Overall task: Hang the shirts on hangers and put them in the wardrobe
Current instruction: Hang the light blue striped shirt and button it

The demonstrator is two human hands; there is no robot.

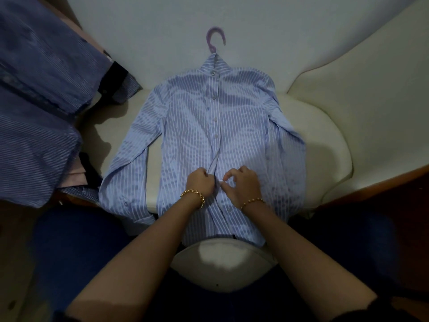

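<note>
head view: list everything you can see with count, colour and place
shirt: 1, light blue with white stripes, flat and front up on the armchair seat
hanger: 1, lilac, inside the shirt, hook sticking out above the collar
shirt pile: count unclear, mostly dark blue striped, on the left arm of the chair
armchair: 1, cream, under the shirt
bracelets: 2, gold, one on each wrist
left hand: 1, grips the shirt's front edge low on the button line
right hand: 1, pinches the shirt front beside the left hand
</note>
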